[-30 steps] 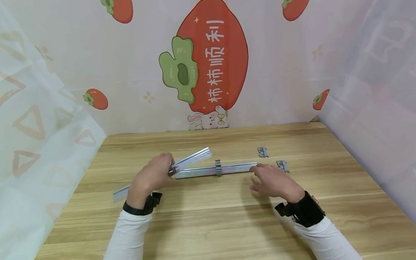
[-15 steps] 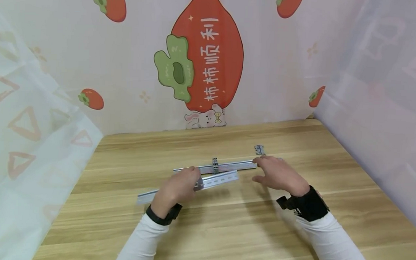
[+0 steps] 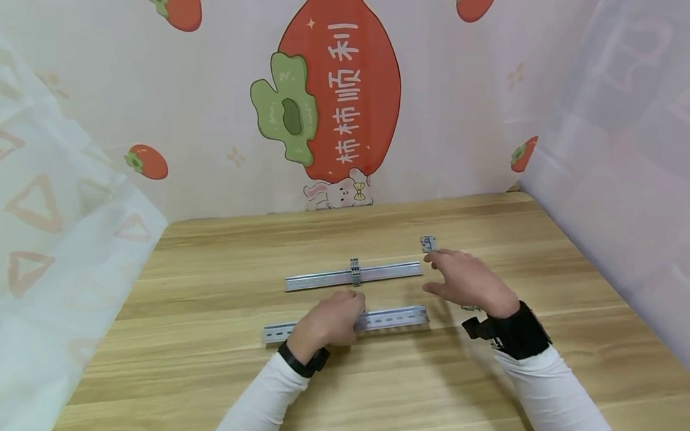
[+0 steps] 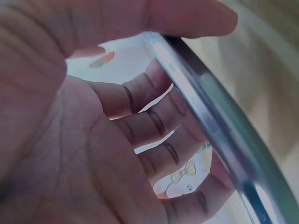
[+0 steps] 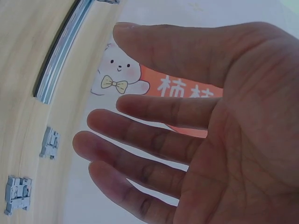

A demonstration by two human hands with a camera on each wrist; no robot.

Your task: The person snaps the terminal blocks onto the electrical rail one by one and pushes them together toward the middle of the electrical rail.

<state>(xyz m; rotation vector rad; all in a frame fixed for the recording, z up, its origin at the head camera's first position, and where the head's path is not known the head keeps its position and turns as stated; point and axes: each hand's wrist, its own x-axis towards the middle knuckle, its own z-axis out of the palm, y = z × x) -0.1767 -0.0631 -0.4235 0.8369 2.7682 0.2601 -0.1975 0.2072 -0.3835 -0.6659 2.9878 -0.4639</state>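
My left hand (image 3: pixel 331 318) grips a slotted metal DIN rail (image 3: pixel 395 317) near its middle, low over the table. In the left wrist view the thumb lies across one edge of the held rail (image 4: pixel 219 119), with the fingertips behind it. A second DIN rail (image 3: pixel 320 280) lies farther back, with a small cluster of grey terminal blocks (image 3: pixel 355 272) mounted across its middle. My right hand (image 3: pixel 469 281) holds nothing. It hovers off the right end of that rail, fingers spread and slightly bent, as the right wrist view also shows.
One loose grey terminal block (image 3: pixel 428 243) lies beyond my right fingertips. Another loose terminal block (image 3: pixel 470 307) is mostly hidden under the right hand. Both show in the right wrist view. A printed curtain (image 3: pixel 223 110) closes off the back and sides of the wooden table (image 3: pixel 206 255).
My left hand has carried the slotted rail right and toward me, turning it from a slant behind the other rail to nearly parallel in front of it. The right hand has barely moved.
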